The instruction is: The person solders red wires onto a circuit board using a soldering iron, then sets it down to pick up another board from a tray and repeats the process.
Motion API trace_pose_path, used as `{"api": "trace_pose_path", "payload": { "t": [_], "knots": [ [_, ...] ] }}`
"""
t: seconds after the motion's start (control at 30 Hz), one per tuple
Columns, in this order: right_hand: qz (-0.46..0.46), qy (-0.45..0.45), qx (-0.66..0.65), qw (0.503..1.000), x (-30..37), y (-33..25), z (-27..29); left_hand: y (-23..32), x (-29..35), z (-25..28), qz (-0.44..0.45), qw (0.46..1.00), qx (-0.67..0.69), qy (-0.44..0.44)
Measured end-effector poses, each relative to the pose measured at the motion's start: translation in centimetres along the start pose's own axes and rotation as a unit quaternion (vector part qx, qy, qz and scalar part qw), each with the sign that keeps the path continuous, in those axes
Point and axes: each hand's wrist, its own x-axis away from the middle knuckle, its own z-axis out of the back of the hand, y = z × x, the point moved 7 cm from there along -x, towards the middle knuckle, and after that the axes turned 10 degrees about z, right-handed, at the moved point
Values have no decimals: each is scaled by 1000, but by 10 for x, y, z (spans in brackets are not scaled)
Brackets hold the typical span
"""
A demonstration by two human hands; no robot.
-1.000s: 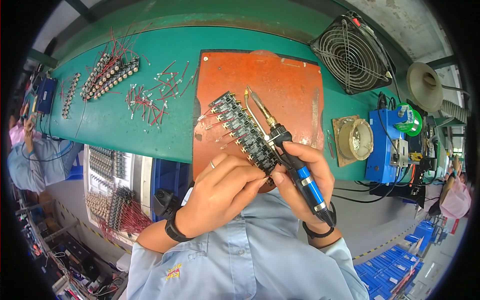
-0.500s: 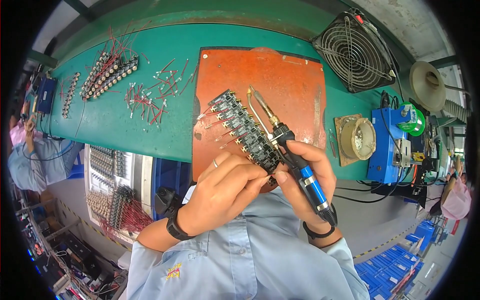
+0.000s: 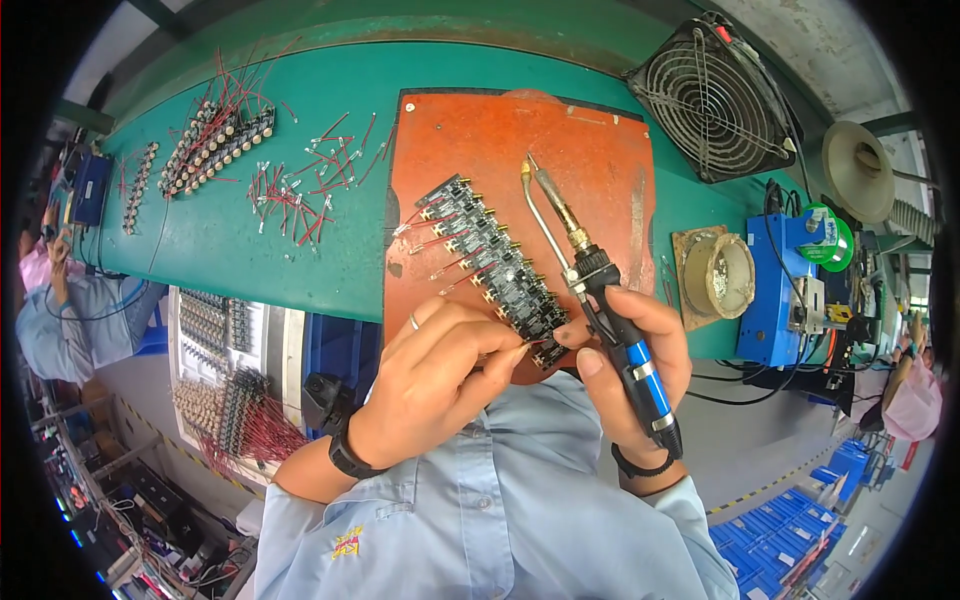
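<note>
Bench in green (image 3: 340, 285) runs across the view, and an orange mat (image 3: 480, 130) lies on it at the middle. At the far right of the bench stands a black fan (image 3: 705, 105) with a wire guard; nearer is a blue unit (image 3: 765, 300). The left hand (image 3: 430, 375) is at the lower end of the work, its grip closed to a fingertip pinch; a bit of red wire shows at the fingertips, though exactly what they pinch is too small to tell. The right hand (image 3: 612, 400) has its grip wrapped around a soldering iron's handle, one fingertip reaching the strip's lower end. That dark circuit-board strip (image 3: 490, 265) lies slantwise over the mat, red wires sticking out along its left edge. The soldering iron (image 3: 598, 270) tilts up and away, just right of the strip, its tip clear of it. Right of the mat sits a round pot (image 3: 698, 275), with a green spool (image 3: 830, 238) beyond. Smallest, loose red-wired pieces (image 3: 335, 160) lie scattered left of the mat.
</note>
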Motion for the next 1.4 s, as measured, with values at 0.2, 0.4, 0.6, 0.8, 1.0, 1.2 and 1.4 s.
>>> {"api": "trace_pose_path", "payload": {
  "t": [0.2,0.4,0.6,0.8,1.0,1.2,1.4],
  "knots": [
    [16,-19,20,999,-3,-1,-5,0,0,-1,-2,1000,-8,-3],
    [20,-43,33,998,-6,0,-7,2,3,-2,-9,1000,-16,-2],
    [-8,-20,11,1000,-1,1,-1,-3,-1,5,6,996,-88,-12],
    [-14,97,17,995,9,-4,38,-13,-17,7,28,981,-191,-6],
    [-16,70,47,996,22,-13,69,-18,-22,1,41,974,-222,10],
    [105,-41,167,980,7,-28,61,-18,-25,-2,59,970,-234,8],
    [80,-111,181,974,0,-25,46,-20,-25,-2,82,971,-222,5]
  ]
}}
